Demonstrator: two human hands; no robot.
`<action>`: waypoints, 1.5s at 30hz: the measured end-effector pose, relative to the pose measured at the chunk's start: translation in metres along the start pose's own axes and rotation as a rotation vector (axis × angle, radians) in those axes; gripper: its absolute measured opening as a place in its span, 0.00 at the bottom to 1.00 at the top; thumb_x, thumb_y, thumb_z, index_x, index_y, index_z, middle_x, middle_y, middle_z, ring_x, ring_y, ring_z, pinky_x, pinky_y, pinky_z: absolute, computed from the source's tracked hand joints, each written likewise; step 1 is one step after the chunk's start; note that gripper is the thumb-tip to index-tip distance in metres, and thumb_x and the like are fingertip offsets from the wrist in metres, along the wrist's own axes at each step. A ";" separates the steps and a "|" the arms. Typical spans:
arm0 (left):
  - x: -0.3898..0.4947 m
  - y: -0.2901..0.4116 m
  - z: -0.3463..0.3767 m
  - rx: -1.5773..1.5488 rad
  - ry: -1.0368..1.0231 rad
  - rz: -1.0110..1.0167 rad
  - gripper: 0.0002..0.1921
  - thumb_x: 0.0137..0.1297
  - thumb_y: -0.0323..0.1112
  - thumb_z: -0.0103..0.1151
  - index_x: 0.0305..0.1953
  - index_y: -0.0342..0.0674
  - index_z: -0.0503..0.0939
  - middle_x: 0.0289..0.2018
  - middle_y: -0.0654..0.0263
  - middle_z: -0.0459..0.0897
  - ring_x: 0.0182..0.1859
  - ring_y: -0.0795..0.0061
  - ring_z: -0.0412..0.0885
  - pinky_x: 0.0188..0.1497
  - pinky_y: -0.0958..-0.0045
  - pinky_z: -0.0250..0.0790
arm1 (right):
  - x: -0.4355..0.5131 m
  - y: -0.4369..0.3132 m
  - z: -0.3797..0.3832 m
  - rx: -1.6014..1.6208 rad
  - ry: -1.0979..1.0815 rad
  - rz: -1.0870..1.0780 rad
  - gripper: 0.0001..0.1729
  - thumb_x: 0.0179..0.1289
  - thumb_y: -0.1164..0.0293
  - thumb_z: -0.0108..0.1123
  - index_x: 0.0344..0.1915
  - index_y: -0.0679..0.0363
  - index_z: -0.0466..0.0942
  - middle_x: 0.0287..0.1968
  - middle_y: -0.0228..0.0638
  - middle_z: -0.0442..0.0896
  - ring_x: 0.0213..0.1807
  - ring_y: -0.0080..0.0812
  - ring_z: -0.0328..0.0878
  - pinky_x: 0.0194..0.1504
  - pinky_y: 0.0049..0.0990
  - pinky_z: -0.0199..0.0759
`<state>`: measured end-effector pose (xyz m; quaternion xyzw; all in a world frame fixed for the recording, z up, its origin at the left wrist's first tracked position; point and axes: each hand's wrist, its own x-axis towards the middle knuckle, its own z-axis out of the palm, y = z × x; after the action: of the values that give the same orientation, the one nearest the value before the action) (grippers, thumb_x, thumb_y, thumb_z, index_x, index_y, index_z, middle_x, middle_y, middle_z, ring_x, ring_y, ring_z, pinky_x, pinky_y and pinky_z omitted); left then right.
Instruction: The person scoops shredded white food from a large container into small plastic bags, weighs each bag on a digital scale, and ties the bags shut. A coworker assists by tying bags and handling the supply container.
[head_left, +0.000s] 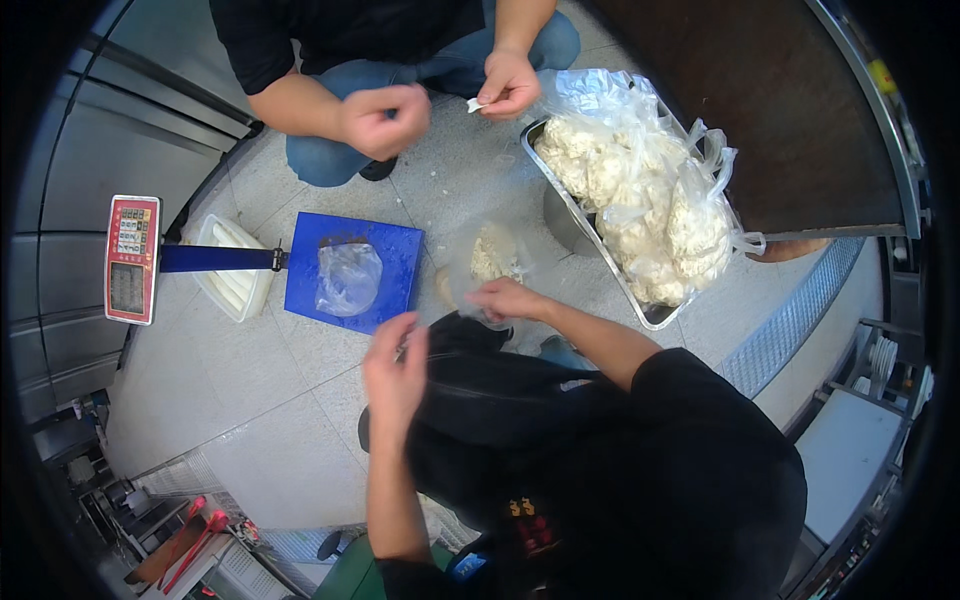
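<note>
My right hand (510, 300) grips the near edge of a clear plastic bag (487, 309). Pale, crumbly shredded food (493, 255) lies in the bag, low over the floor in front of me. My left hand (394, 367) is raised by my knee, blurred, with thumb and fingers apart and nothing visible held. Just beyond it is the blue platform (401, 262) of a floor scale. A flat clear plastic bag (349, 279), seemingly without contents, rests on that platform.
A metal tray (660, 319) at right holds several knotted bags of the pale food (637, 195). The scale's red display (131, 259) stands left, near a white tub (240, 300) with long white items. Opposite squats a person, one hand (510, 86) pinching a small white piece.
</note>
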<state>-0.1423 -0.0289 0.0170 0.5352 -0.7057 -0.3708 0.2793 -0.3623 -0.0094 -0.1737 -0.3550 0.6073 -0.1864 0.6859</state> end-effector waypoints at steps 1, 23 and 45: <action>0.008 0.001 0.017 -0.012 -0.075 -0.025 0.10 0.66 0.29 0.64 0.47 0.34 0.83 0.42 0.53 0.86 0.41 0.61 0.86 0.45 0.67 0.77 | -0.008 -0.011 -0.006 -0.075 -0.090 0.014 0.23 0.69 0.51 0.61 0.41 0.62 0.84 0.27 0.33 0.81 0.32 0.26 0.79 0.37 0.29 0.73; 0.002 -0.021 0.088 0.258 -0.420 -0.007 0.14 0.65 0.27 0.53 0.48 0.42 0.84 0.42 0.52 0.86 0.45 0.52 0.85 0.49 0.59 0.76 | -0.101 -0.022 0.022 -0.196 0.157 -0.669 0.12 0.62 0.65 0.60 0.37 0.63 0.78 0.36 0.50 0.83 0.38 0.56 0.80 0.41 0.47 0.74; -0.007 -0.062 0.138 0.284 -0.466 -0.147 0.05 0.55 0.31 0.57 0.29 0.41 0.83 0.37 0.57 0.83 0.45 0.57 0.82 0.43 0.61 0.74 | 0.286 0.314 -0.127 -1.529 0.480 -0.757 0.24 0.73 0.58 0.51 0.63 0.57 0.73 0.60 0.47 0.77 0.61 0.42 0.74 0.59 0.40 0.70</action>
<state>-0.2159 -0.0009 -0.1127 0.5191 -0.7549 -0.4007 0.0042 -0.4845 -0.0263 -0.5995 -0.8448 0.5348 -0.0133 0.0074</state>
